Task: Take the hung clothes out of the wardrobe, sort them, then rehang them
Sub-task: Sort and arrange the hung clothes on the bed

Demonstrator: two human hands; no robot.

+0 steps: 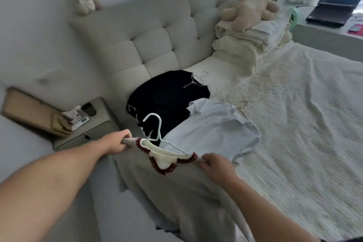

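A grey knit top point(176, 192) with a cream collar edged in dark red stitching hangs on a white hanger point(157, 129) above the bed's near corner. My left hand point(117, 144) grips its left shoulder and my right hand point(216, 167) grips its right shoulder, so it is held spread out. Beyond it on the bed lie a pale blue shirt point(214, 129) and a dark navy garment point(167, 96), the shirt partly overlapping the navy one. Another hanger hook shows at the navy garment's neck.
The bed point(304, 124) has a cream textured cover and a tufted grey headboard point(157, 41). Folded cream blankets point(245, 43) with a plush toy sit by the headboard. A grey nightstand point(94, 124) stands left of the bed. A laptop point(334, 4) sits far right.
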